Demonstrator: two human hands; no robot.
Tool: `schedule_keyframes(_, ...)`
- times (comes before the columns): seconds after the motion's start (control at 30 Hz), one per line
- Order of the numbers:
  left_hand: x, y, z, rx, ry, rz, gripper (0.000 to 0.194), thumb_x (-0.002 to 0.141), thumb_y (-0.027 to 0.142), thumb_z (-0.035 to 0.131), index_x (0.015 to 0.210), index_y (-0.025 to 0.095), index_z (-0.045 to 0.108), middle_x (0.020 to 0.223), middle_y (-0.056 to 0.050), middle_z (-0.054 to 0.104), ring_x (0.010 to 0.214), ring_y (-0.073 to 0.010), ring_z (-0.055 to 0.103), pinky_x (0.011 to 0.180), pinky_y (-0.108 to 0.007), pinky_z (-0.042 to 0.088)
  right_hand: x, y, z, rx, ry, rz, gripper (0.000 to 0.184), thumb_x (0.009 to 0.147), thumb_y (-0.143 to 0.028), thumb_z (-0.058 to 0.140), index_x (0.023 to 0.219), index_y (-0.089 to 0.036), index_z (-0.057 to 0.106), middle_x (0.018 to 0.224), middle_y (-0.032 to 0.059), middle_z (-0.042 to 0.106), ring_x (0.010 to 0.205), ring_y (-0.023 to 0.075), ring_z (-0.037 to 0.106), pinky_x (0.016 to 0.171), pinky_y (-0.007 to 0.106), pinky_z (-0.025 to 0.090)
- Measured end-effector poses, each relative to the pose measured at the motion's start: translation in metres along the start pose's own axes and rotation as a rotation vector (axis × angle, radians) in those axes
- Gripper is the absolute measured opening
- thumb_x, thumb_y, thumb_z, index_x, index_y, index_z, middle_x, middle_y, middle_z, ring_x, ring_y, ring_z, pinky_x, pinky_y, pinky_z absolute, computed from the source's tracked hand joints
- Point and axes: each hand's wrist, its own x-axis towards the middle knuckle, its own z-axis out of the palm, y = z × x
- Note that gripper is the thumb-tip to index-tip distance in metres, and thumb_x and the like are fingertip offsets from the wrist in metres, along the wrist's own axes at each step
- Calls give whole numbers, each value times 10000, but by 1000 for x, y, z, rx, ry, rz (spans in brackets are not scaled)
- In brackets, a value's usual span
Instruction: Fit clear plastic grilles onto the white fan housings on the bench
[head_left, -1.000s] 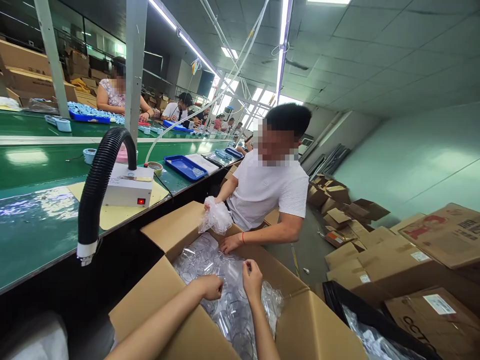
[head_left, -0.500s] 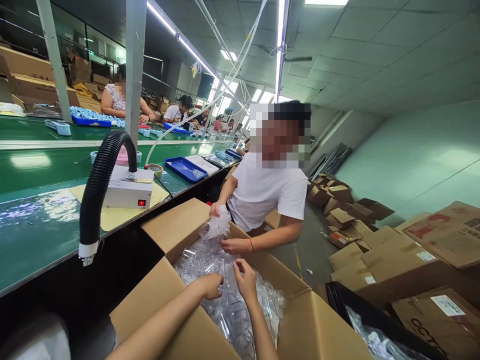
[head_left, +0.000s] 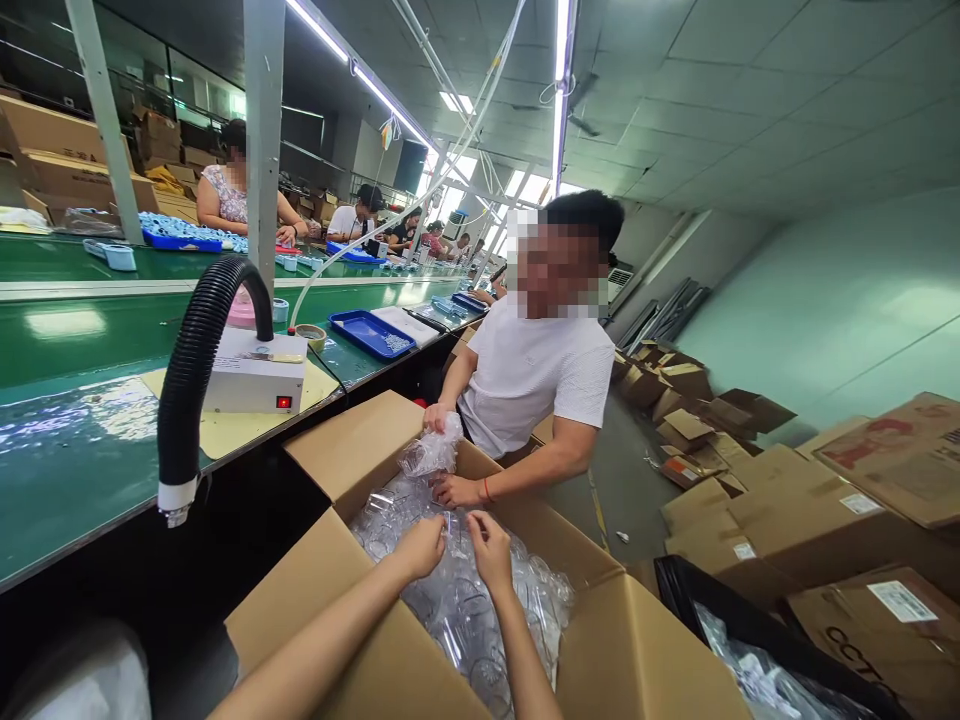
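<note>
An open cardboard box (head_left: 289, 610) holds many clear plastic cup-like pieces (head_left: 457, 605), with clear plastic film among them. Over these pieces, my left hand (head_left: 420, 547) is closed, its fingertips pointing toward the right. My right hand (head_left: 491, 550) is close beside it, fingers curled in with the thumb near them. Whatever either hand pinches is too clear and small to make out. Across the box, a co-worker's hand (head_left: 439, 415) grips a bunched clear plastic bag (head_left: 433, 450). That person's other hand (head_left: 457, 490) reaches in just beyond mine.
A green-topped bench (head_left: 67, 430) runs along the left, carrying a white machine with a black hose (head_left: 180, 390) and a blue tray (head_left: 371, 333). Stacked cartons (head_left: 787, 520) crowd the right side. The co-worker in a white shirt (head_left: 536, 365) stands at the box's far side.
My left hand has risen slightly and turned, staying close to my right hand. The co-worker's lower hand has shifted left over the pieces, and the bunched bag has sunk a little.
</note>
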Motion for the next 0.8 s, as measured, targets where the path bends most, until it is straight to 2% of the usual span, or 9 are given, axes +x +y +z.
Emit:
schedule_keyframes(0.07,-2,2,-2,19,-4,-28,337,991,359,573,1247,144,613,1236,-109,658,1132,-241,645,1002,-490,530,1,23,-14,-94,79,116,391,966,-495,488,930,-157,682,920,101,725,847,228,676,822,385,540)
schedule_keyframes(0.13,-6,5,-4,38,-16,-45,321,990,353,575,1226,142,626,1216,-104,668,1118,-235,653,996,-483,535,-5,45,-24,-174,101,223,313,973,-452,571,933,-156,663,927,64,704,849,199,667,837,395,542)
schedule_keyframes(0.3,-12,12,-10,85,-61,-47,303,985,354,586,1195,143,642,1195,-99,677,1095,-228,661,977,-469,547,-26,72,-20,-267,-30,364,243,975,-376,641,914,-141,656,846,8,670,729,140,647,711,321,569)
schedule_keyframes(0.47,-14,13,-12,100,-77,-44,291,983,356,588,1174,144,648,1181,-95,679,1086,-223,661,967,-457,550,-24,72,-9,-292,-141,389,217,981,-340,637,898,-139,642,799,-11,646,659,116,615,650,281,553)
schedule_keyframes(0.6,-13,13,-12,123,-98,-36,289,979,351,596,1168,140,649,1179,-95,679,1076,-220,663,957,-454,556,-20,61,-5,-257,-161,395,217,985,-345,628,919,-139,634,771,-23,630,596,101,581,605,261,530)
schedule_keyframes(0.8,-6,5,-5,187,-163,8,313,977,350,599,1207,140,630,1230,-104,656,1106,-231,648,962,-461,552,-22,60,-1,-257,-193,511,221,982,-337,636,1082,-141,651,1018,47,685,844,166,673,762,348,589)
